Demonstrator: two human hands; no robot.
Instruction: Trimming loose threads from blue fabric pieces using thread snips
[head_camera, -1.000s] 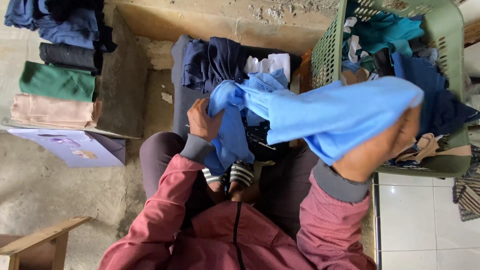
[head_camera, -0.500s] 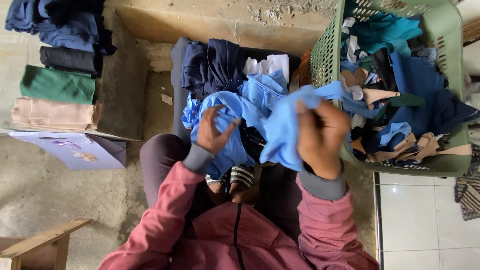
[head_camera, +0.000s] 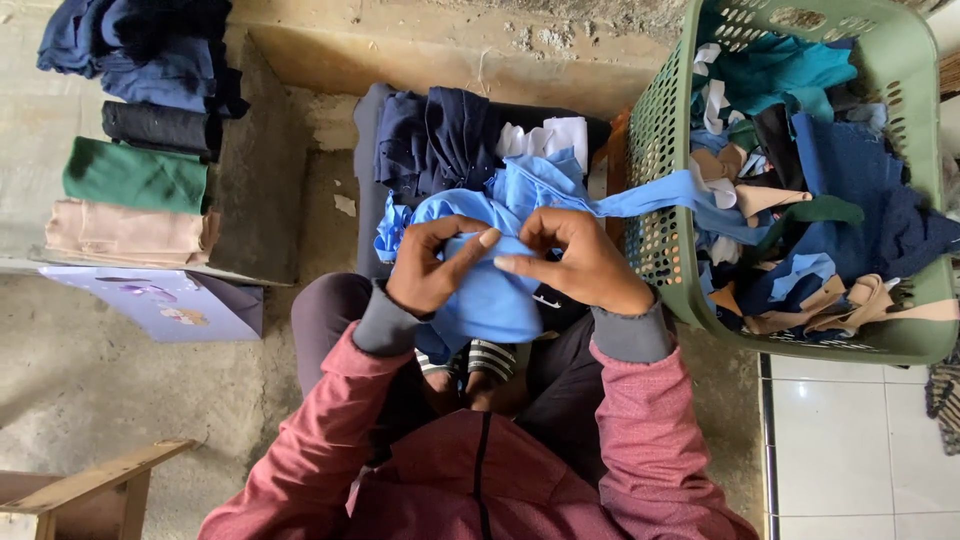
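Observation:
Both my hands grip a light blue cloth (head_camera: 490, 295) over my lap. My left hand (head_camera: 432, 268) pinches its left side and my right hand (head_camera: 575, 262) pinches its top edge, the fingertips almost meeting. A strip of the same cloth (head_camera: 650, 203) trails right over the rim of the green plastic basket (head_camera: 665, 120). Beyond my hands lies a heap of dark navy, white and blue clothes (head_camera: 450, 140).
The green basket holds several mixed scraps of blue, teal, tan and white fabric (head_camera: 800, 180). Folded garments (head_camera: 135, 175) are stacked at the left on a purple board (head_camera: 170, 300). A wooden piece (head_camera: 80, 490) sits at the bottom left, white tiles (head_camera: 860, 450) at the bottom right.
My right hand has come in from the basket side toward my left hand. The blue cloth, spread wide a second ago, is now gathered between both hands.

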